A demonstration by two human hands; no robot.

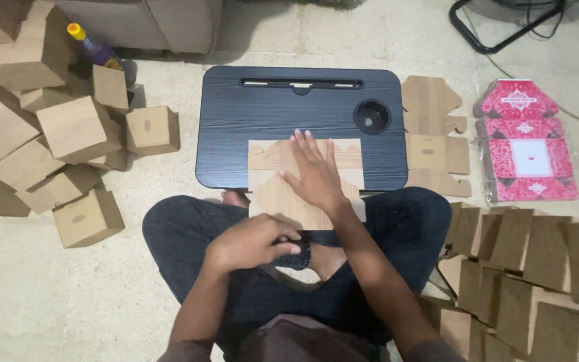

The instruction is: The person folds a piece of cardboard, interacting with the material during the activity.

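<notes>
Head view: right hand (315, 171) flat, fingers spread, pressing an unfolded wood-print box blank (275, 175) onto the near edge of a black lap desk (236, 127); the blank overhangs toward the lap. Left hand (252, 243) curled, gripping the blank's near edge. Folded boxes (78, 129) heaped left; flat blanks (433, 134) and red blanks (525, 144) right.

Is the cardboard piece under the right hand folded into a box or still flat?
Flat. The cardboard blank lies spread on the black lap desk, its flaps unfolded, with the right hand pressed palm-down on it.
</notes>
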